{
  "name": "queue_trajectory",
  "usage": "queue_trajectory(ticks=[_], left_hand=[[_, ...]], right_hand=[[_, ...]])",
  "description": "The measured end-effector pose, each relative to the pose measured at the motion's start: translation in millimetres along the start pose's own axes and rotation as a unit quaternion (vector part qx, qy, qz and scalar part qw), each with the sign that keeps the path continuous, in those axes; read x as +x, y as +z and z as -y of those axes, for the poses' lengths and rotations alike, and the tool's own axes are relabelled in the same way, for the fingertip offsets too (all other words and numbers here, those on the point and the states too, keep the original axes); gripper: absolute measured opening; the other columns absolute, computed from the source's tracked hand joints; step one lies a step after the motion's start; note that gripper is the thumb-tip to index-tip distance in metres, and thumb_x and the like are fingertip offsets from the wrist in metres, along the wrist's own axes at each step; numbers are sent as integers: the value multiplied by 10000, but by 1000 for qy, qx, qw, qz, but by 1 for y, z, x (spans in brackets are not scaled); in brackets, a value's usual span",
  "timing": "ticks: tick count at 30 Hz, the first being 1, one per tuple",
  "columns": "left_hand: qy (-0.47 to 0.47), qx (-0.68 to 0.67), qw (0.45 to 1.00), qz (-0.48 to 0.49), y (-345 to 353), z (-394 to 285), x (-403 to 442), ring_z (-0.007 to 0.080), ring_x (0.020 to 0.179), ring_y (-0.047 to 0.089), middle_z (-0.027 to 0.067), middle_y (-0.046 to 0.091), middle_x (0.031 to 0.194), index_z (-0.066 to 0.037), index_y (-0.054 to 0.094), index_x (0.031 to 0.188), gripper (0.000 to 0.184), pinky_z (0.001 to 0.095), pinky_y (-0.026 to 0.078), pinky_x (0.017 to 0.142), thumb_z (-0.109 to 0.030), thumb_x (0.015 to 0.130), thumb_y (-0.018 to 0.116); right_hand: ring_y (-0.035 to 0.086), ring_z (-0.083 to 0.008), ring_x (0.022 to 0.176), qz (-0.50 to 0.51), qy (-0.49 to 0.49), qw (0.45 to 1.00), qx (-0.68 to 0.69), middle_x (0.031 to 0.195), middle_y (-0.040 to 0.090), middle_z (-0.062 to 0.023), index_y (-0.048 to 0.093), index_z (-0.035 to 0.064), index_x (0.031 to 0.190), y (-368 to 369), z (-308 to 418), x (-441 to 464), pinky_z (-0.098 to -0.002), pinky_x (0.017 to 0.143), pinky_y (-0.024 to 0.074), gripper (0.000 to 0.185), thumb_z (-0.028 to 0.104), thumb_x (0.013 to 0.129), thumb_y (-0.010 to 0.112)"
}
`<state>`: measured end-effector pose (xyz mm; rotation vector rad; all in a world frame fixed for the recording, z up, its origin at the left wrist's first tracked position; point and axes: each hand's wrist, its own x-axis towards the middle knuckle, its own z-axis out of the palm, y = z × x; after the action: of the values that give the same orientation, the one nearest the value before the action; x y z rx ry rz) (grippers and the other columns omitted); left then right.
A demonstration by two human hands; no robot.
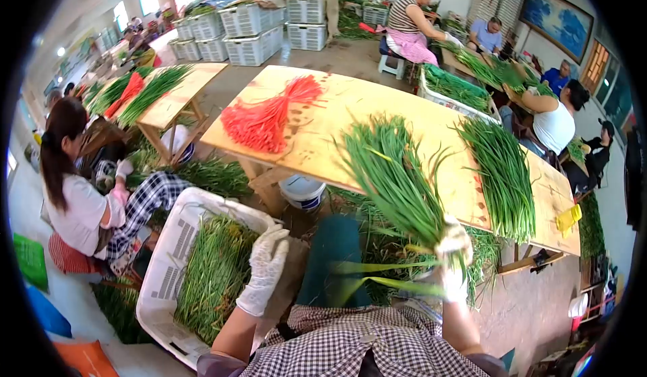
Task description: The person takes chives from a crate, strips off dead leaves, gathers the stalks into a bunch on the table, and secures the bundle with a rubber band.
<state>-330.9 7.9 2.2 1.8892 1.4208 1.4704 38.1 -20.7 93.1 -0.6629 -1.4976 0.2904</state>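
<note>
Two hands: apart; right hand (454,245) clamped on one green bundle (397,178), left hand (265,269) upright, loosely open beside one basket (156,289)
Held bundle: across the table (320,141)'s near edge
One green pile (500,178): table's right half
One red bunch (266,117): table's left end

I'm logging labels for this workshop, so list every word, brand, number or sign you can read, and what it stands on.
No text can be read.
White bucket under the table: any print is too small to read.
Framed blue picture: no lettering can be made out.
</note>
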Motion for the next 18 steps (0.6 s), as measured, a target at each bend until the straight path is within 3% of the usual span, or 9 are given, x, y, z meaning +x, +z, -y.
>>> queue_trajectory(ticks=[3,6,8,10,11,13,14,16,18], left_hand=[[-9,-66,996,68,31,-59,46,283,1142,560,150,612,1186,-33,644,1085,255,353,393,1011,-7,833,611],[24,-107,990,84,61,-70,67,256,1054,605,146,633,1122,-35,651,1043,236,337,463,924,-4,809,647],[15,-128,989,76,70,-80,65,226,962,640,124,675,1006,-26,663,999,176,323,488,869,-23,825,637],[-131,-237,942,200,74,-78,51,186,875,656,91,696,882,-15,672,962,134,303,505,797,-56,845,620],[-201,-286,888,299,78,-80,48,163,813,660,56,696,788,-3,684,930,146,289,513,752,-107,876,596],[-333,-389,710,484,104,-99,30,244,957,647,147,670,1031,36,656,1040,485,359,518,844,-405,935,484],[-354,-494,586,536,120,-108,16,298,1143,560,200,561,1256,63,496,1281,680,427,441,975,-508,913,491],[-399,-624,417,527,157,-133,-13,334,1345,327,229,341,1447,37,240,1441,1081,500,244,1110,-769,761,478],[-388,-761,324,407,190,-153,-9,349,1275,408,226,414,1385,2,313,1419,1108,505,316,1071,-832,704,459]], right_hand=[[518,-227,1126,-33,138,989,-38,958,605,-6,692,153,883,-24,9,-21,-393,982,400,103,219,808,721],[531,-214,1093,-47,79,995,42,913,605,32,697,166,897,-31,10,-7,-401,973,407,244,147,685,817],[524,-175,1035,-14,3,1000,-15,958,571,20,599,134,1040,-61,-2,-11,-339,901,445,352,172,741,781],[516,-169,997,-121,210,967,-78,956,546,3,570,122,1038,-68,7,-42,-356,894,432,347,158,757,771],[512,-167,978,-141,258,952,-90,955,534,-5,556,116,1037,-70,8,-51,-364,891,426,345,150,765,766],[511,-166,976,-150,259,950,-83,953,533,-24,547,112,1012,-65,18,-46,-362,880,426,331,144,766,765],[532,-180,999,-156,212,962,-74,903,569,-15,599,132,917,-57,26,-42,-375,904,429,267,112,726,784],[555,-202,1019,-149,122,981,-30,837,600,-8,665,164,777,-38,43,-23,-409,938,417,139,137,721,790],[558,-218,1014,-10,130,991,-29,855,607,-4,717,160,807,-52,63,-28,-428,974,387,96,189,743,783]])
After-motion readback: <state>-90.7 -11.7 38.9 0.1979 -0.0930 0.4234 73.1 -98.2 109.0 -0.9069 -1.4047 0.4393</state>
